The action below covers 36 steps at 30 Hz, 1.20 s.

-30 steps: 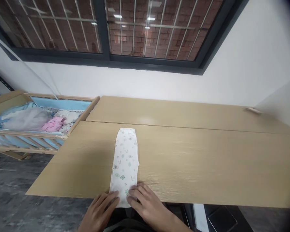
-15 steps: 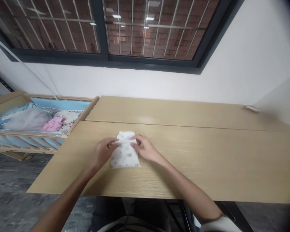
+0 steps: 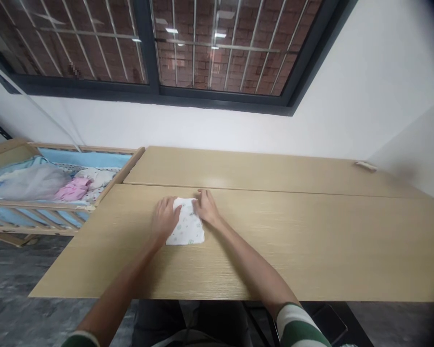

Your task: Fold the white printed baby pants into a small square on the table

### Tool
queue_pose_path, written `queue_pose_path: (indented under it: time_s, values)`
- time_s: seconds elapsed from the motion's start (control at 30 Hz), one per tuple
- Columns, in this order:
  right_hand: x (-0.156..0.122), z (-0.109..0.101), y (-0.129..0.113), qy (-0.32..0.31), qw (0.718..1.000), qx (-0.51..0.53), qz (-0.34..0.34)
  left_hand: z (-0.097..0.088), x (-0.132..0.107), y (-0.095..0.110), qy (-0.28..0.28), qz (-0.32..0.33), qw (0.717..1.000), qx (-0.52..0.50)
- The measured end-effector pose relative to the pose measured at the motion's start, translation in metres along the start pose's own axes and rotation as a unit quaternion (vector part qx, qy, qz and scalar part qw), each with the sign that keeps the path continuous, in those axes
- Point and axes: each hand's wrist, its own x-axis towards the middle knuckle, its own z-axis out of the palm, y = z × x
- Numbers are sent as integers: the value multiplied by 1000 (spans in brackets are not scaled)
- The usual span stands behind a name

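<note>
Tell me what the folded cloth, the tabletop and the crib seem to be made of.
Folded cloth: probably cotton, matte, from its shine-free surface and soft, uneven edge.
Tabletop: wood or laminate, faint sheen, with grain-like streaks.
Crib: likely wood, seemingly smooth, from its tan, slatted build.

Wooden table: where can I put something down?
The widest bare patch lies right of the right hand, in front of the little pale thing at the back. Another lies between the left hand and the crib. It's crowded at the white cloth between both hands.

2 arms stretched forward | left hand palm down | right hand slightly curled
</note>
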Motion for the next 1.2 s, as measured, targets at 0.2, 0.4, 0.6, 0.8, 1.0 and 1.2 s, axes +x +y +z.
queue_pose_path:
  time_s: [0.2, 0.4, 0.6, 0.8, 1.0, 1.2]
  values:
    - [-52, 2, -47, -236, 914, -56, -326, -1, -122, 28, -4, 99, 981, 168]
    - [-62, 35, -34, -362, 864, -93, -338, 8, -150, 28, -35, 80, 976, 201]
    - [-11, 40, -2, -301, 881, -174, -322, 7, -145, 26, -24, 84, 972, 217]
    - [34, 35, 17, -258, 894, -205, -303, 9, -148, 27, -24, 85, 972, 217]
    - [20, 23, 14, -168, 924, -177, -295, 4, -133, 10, -28, 101, 981, 166]
    - [-36, -28, 0, -186, 944, -98, -252, -15, -106, -31, -90, 162, 980, 71]
